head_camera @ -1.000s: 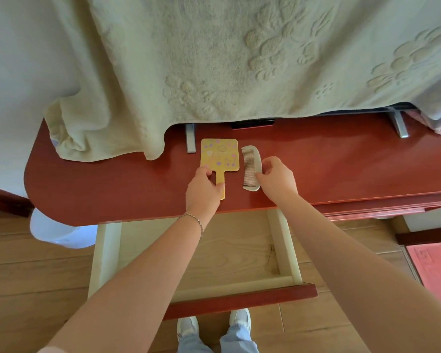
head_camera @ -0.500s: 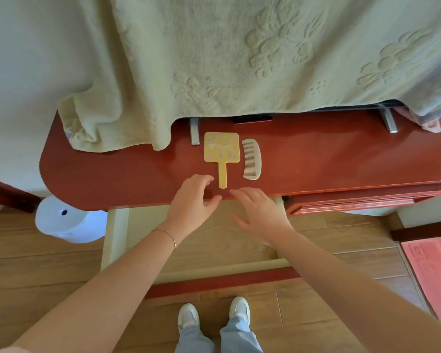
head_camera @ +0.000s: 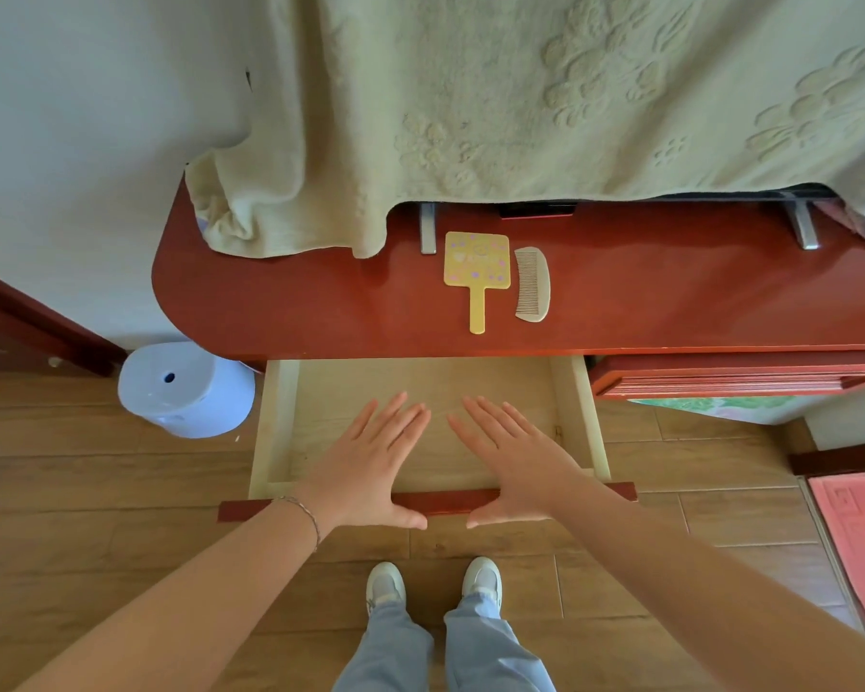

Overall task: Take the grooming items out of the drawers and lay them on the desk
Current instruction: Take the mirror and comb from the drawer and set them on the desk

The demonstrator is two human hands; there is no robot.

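Near the front edge of the red counter (head_camera: 290,297) sit the mirror (head_camera: 477,264) and, just beside it on the right, the comb (head_camera: 534,284), not touching. Below, the drawer (head_camera: 278,422) is pulled out. Left hand (head_camera: 370,467) and right hand (head_camera: 515,462) lie flat over its front rail, fingers straight, each grip holding nothing. Towel (head_camera: 470,92) drapes over the counter's back edge.

Both hands left mirror and comb, dropped toward 6 o'clock; left hand (head_camera: 370,467), right hand (head_camera: 515,464) now flat on drawer front (head_camera: 445,501)
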